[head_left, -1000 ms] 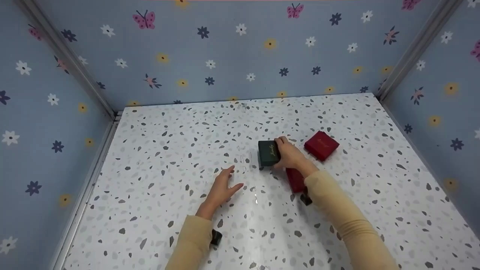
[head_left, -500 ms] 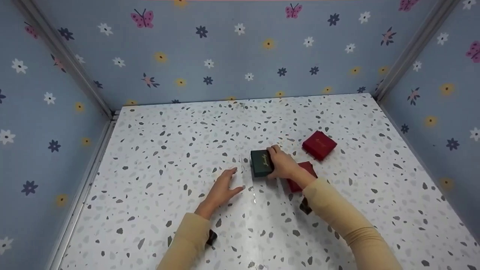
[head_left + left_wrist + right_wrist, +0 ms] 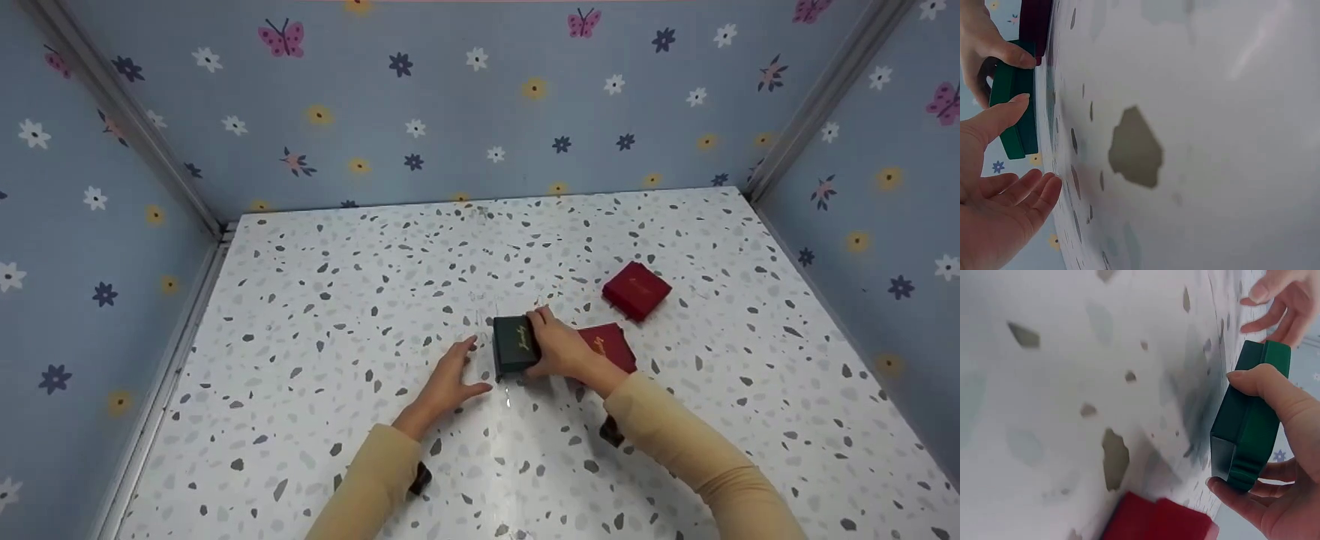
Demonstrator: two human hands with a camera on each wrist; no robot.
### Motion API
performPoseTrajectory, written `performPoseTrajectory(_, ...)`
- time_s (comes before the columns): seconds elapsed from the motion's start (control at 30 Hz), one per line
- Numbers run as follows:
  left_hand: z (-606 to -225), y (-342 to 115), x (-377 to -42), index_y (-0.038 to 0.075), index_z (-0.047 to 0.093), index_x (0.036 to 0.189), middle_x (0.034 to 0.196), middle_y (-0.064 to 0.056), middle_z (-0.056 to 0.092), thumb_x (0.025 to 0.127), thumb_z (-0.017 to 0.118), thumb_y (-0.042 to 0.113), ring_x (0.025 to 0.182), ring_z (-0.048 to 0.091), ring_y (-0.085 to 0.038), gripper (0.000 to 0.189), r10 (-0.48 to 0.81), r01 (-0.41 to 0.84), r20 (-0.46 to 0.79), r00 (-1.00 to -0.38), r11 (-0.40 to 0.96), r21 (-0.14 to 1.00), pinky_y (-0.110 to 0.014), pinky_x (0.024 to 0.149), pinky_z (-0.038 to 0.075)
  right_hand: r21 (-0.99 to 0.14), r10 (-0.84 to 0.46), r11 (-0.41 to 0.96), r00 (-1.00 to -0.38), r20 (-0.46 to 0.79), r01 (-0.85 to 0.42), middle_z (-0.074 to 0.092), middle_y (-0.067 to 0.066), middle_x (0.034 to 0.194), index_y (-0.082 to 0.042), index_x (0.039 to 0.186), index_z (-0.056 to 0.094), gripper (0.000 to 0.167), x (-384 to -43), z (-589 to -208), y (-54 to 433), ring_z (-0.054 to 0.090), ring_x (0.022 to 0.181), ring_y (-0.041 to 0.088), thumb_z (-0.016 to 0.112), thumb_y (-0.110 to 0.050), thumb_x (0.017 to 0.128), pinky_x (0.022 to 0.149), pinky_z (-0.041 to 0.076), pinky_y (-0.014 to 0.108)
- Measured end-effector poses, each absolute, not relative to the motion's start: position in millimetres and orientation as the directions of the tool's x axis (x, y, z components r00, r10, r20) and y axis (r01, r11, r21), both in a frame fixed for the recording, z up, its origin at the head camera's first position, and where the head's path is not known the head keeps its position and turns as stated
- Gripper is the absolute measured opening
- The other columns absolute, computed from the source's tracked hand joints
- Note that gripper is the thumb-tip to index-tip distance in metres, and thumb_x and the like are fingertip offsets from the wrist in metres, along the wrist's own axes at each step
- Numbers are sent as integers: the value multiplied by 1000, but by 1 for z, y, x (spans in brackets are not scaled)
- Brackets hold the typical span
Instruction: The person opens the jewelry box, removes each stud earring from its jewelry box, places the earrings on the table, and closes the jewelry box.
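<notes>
Head view: your right grip (image 3: 559, 346) has moved left and closer to you over the last second, and the green box (image 3: 511, 343) came along. Your left grip (image 3: 446, 382) has barely shifted, so the box now sits just to its right, and I'd say that's easy reach for both hands. The near red box (image 3: 616, 351), right of your right grip and partly covered by that wrist, shows more of itself now; the far red box (image 3: 636, 291), further off, hasn't budged on the counter (image 3: 337, 300).

Your right grip holds the green box by its right end, thumb on the near side, fingers on the far side. Left grip's spread wide, nothing in it. Lettered side faces up, writing along the near-far line. Long axis? Tough call: nearly square from above, right end under your fingers. Can't tell if its bottom touches the counter.
</notes>
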State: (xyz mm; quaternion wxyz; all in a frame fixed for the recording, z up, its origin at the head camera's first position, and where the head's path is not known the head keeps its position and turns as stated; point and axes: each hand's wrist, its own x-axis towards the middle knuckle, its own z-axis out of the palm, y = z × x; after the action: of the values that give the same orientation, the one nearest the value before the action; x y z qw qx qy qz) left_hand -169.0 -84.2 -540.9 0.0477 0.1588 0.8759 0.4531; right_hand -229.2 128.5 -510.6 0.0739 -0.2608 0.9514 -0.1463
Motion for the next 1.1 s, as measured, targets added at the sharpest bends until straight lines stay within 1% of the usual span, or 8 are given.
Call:
performPoseTrajectory(0.13, -542, -83, -168, -5, 26, 134, 123, -20, 41, 69, 75, 9, 101, 48, -32, 83, 318, 216, 63, -946, 473, 854, -41, 81, 43, -325, -530, 810, -847, -51, -487, 38, 16, 119, 3, 132, 30, 100, -221, -513, 125, 48, 99, 23, 82, -33, 55, 83, 44, 36)
performPoseTrajectory(0.27, -541, -81, -166, -5, 25, 135, 124, -20, 40, 66, 77, 6, 100, 48, -31, 87, 296, 178, 50, -954, 423, 889, -39, 78, 45, -331, -532, 809, -845, -59, -486, 38, 17, 121, 4, 131, 30, 99, -214, -513, 122, 47, 99, 24, 81, -34, 55, 83, 44, 37)
performPoseTrajectory(0.43, -541, -79, -163, -4, 26, 135, 126, -18, 41, 63, 78, 3, 96, 50, -28, 89, 263, 131, 25, -965, 394, 910, -36, 76, 45, -347, -534, 807, -841, -83, -478, 35, 18, 124, 4, 132, 28, 100, -207, -514, 120, 47, 101, 24, 81, -35, 56, 86, 42, 37)
performPoseTrajectory(0.63, -544, -78, -160, -4, 26, 135, 128, -18, 39, 61, 78, 0, 89, 51, -27, 90, 259, 129, 30, -965, 374, 918, -31, 69, 46, -333, -541, 805, -837, -76, -490, 32, 21, 129, 5, 132, 28, 102, -203, -517, 118, 48, 105, 28, 81, -36, 55, 87, 42, 38)
performPoseTrajectory(0.9, -546, -75, -160, -4, 21, 137, 133, -17, 34, 61, 75, -5, 89, 53, -26, 93, 265, 74, -19, -964, 339, 938, -31, 69, 48, -337, -554, 798, -829, -83, -500, 30, 23, 131, 3, 130, 30, 101, -199, -520, 116, 47, 106, 30, 81, -37, 54, 88, 41, 40)
performPoseTrajectory(1.1, -547, -76, -158, 1, 20, 139, 134, -13, 33, 61, 76, -4, 89, 54, -23, 96, 267, 25, -77, -960, 360, 933, -27, 68, 47, -333, -535, 813, -839, -104, -477, 33, 19, 126, 2, 132, 28, 102, -194, -521, 114, 48, 103, 28, 82, -36, 53, 86, 42, 39)
